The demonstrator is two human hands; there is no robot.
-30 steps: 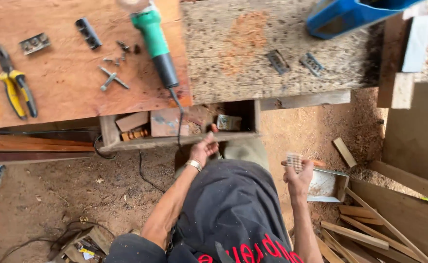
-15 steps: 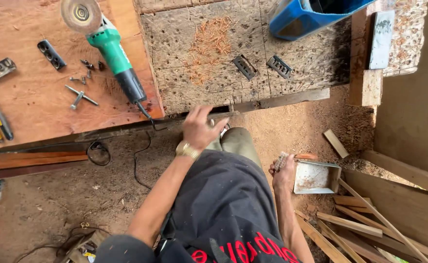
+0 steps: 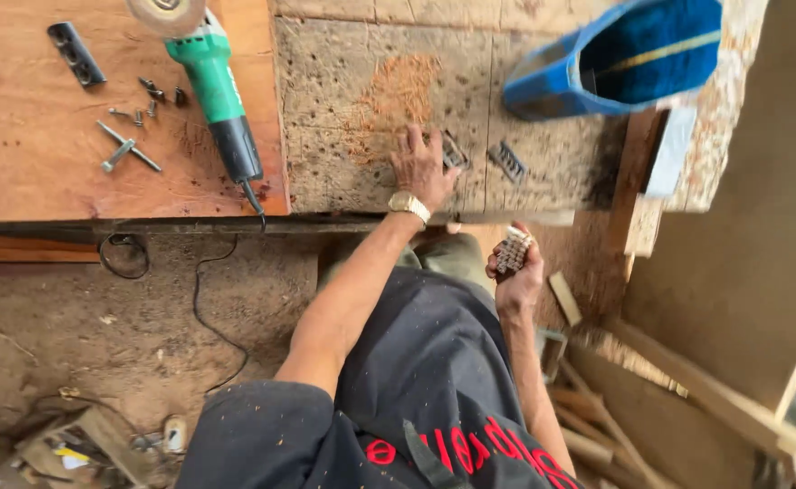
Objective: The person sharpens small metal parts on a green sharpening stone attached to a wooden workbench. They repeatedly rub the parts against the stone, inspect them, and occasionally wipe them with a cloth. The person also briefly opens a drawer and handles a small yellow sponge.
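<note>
My left hand (image 3: pixel 423 167), with a watch at the wrist, lies flat with fingers spread on a worn, pitted wooden board (image 3: pixel 352 172). Its fingertips touch a small grey metal bracket (image 3: pixel 457 150). A second similar bracket (image 3: pixel 506 160) lies just to the right. My right hand (image 3: pixel 517 276) is lower, off the bench edge, closed around a perforated metal piece (image 3: pixel 512 251). A patch of reddish sawdust (image 3: pixel 398 91) lies on the board beyond my left hand.
A green angle grinder (image 3: pixel 212 91) lies on the orange plywood top (image 3: pixel 36 172), its cord hanging over the edge. Screws and a chuck key (image 3: pixel 126 149) and a black slotted plate (image 3: pixel 76 52) lie left of it. A blue container (image 3: pixel 615 59) sits back right. Wood offcuts (image 3: pixel 597 426) litter the dirt floor.
My left hand rose from the compartment under the bench and now rests on the tabletop at the bracket. My right hand lifted with the metal piece. The view moved closer.
</note>
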